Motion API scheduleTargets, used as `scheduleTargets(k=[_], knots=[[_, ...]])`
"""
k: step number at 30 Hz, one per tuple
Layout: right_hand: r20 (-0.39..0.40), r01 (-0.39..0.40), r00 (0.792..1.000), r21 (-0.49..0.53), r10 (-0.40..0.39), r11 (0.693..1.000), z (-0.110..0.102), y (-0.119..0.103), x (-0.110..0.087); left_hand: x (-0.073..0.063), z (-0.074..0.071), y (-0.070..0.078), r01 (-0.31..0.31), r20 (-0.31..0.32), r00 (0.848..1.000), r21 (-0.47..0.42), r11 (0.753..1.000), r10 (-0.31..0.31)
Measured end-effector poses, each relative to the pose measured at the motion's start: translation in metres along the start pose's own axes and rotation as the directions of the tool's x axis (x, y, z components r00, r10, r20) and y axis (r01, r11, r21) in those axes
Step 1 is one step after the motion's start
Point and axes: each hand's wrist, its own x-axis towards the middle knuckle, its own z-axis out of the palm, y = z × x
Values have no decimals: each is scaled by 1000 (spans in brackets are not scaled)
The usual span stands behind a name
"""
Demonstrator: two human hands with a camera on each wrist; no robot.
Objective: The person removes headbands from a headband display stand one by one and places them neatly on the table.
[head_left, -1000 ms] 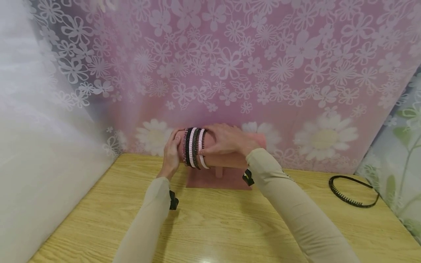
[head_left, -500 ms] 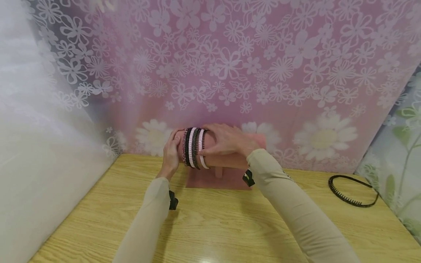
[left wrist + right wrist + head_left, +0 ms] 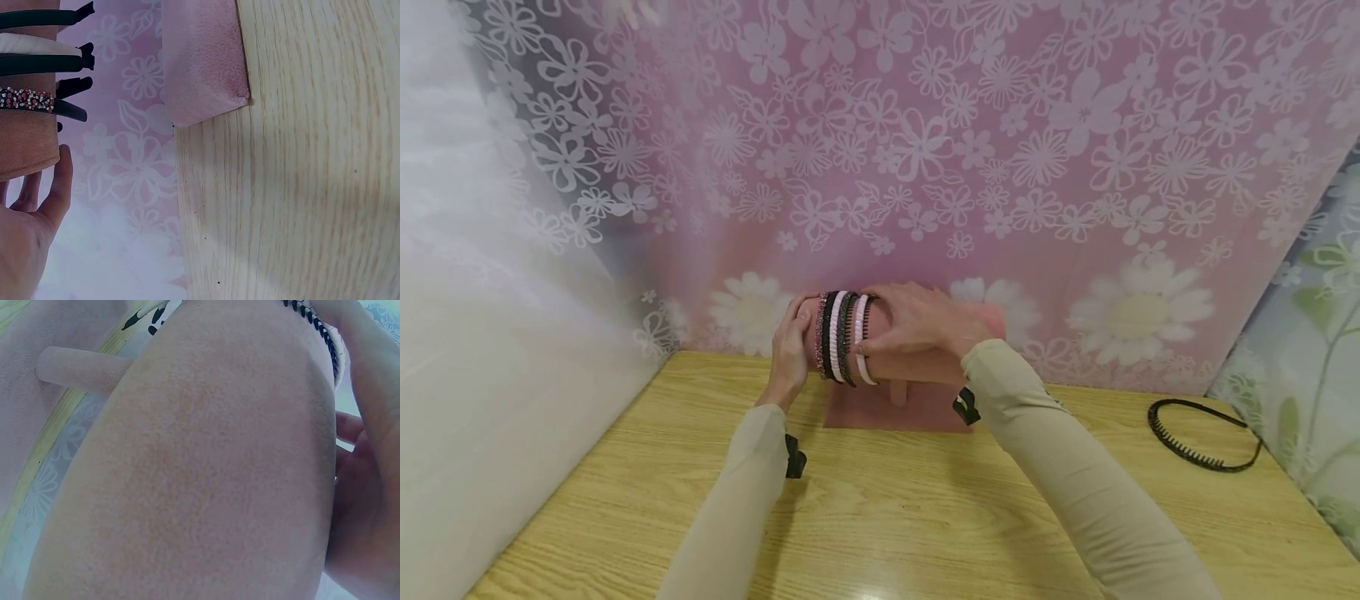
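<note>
A pink plush headband stand, its padded roll (image 3: 925, 365) on a post above a flat base (image 3: 917, 417), stands at the back of the table. Several headbands sit side by side on the roll's left half, including a beaded one (image 3: 28, 100), a white ribbed one (image 3: 834, 337) and a dark glittery one. Rightmost is a pale pink toothed headband (image 3: 864, 371). My left hand (image 3: 789, 352) grips the roll's left end, fingers bent around it in the left wrist view. My right hand (image 3: 917, 321) lies over the roll and pinches the pale pink headband, thumb in front, fingers partly hidden behind.
A black toothed headband (image 3: 1187, 454) lies on the wooden table (image 3: 880, 517) at the far right. A pink flowered curtain (image 3: 925, 167) hangs close behind the stand. A white sheet (image 3: 497, 333) borders the left side, and leaf-patterned cloth (image 3: 1318, 392) the right.
</note>
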Motion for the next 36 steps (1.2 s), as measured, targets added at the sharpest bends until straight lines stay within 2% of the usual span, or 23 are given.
scheduleTargets(k=[9, 14, 20, 25, 36], knots=[[-3, -2, 1000, 49, 3, 999, -5, 2, -8, 2, 0, 0, 8, -1, 1000, -1, 1000, -8], [5, -34, 999, 27, 34, 999, -8, 4, -13, 2, 0, 1, -3, -2, 1000, 13, 1000, 3], [32, -59, 998, 14, 58, 998, -11, 8, -20, 2, 0, 2, 5, 23, 1000, -14, 1000, -5], [26, -63, 998, 6, 63, 998, -11, 10, -24, 3, -1, 2, 19, 22, 1000, -16, 1000, -19], [18, -83, 996, -12, 83, 997, -12, 14, -31, 0, -1, 0, 5, 15, 1000, -5, 1000, -5]])
